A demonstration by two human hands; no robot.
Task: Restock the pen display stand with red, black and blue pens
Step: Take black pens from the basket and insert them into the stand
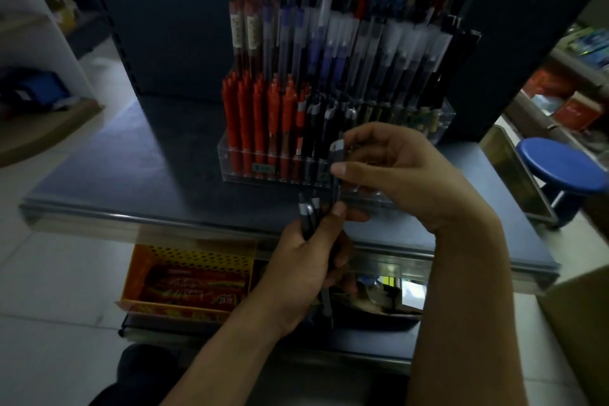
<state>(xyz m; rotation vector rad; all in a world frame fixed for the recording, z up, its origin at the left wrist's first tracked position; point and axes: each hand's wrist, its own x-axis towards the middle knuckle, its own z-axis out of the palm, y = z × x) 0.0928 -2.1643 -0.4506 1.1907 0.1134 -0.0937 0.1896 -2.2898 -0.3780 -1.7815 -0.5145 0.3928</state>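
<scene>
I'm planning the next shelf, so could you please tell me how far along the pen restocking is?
Done: red pens fill the left of the stand's front row, with slotted black pens beside them. In hand: the right hand pinches a single black pen at that row; the left hand grips a bundle of black pens. Left: the bundle has yet to go in, and neither hand holds blue pens.

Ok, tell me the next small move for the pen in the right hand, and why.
Probably lower the single black pen pinched by the right hand into a free front slot of the display stand, next to the black pens standing right of the red pens. The left hand holds a bundle waiting.
</scene>
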